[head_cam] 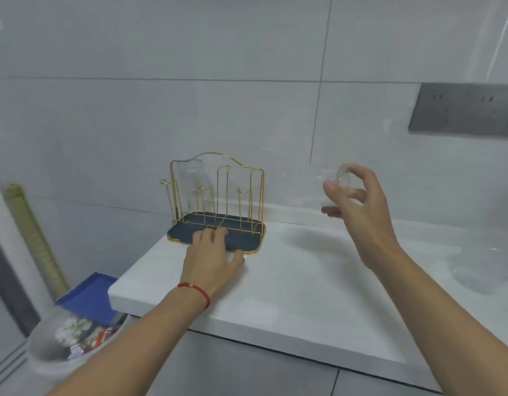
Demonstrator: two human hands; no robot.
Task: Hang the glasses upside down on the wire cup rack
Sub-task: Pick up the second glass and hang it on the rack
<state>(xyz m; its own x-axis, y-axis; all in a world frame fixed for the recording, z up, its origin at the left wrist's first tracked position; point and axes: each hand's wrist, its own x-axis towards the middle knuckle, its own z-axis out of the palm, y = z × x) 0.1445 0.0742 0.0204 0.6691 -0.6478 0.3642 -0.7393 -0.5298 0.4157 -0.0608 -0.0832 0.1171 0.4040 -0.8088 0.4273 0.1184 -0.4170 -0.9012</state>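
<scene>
A gold wire cup rack (218,192) with a dark blue base stands at the back left of the white counter (289,281). One clear glass (191,181) hangs upside down on its rear left prong. My left hand (214,258) lies flat on the front edge of the rack's base, fingers spread, gripping nothing. My right hand (358,201) is raised to the right of the rack and holds a clear glass (345,180) on its side between the fingertips, level with the tops of the prongs.
A grey socket panel (461,110) is on the tiled wall at the right. A clear container (484,270) sits on the counter's right end. Below left are a bin with rubbish (73,335), a blue lid (90,295) and a rolled mat (33,232).
</scene>
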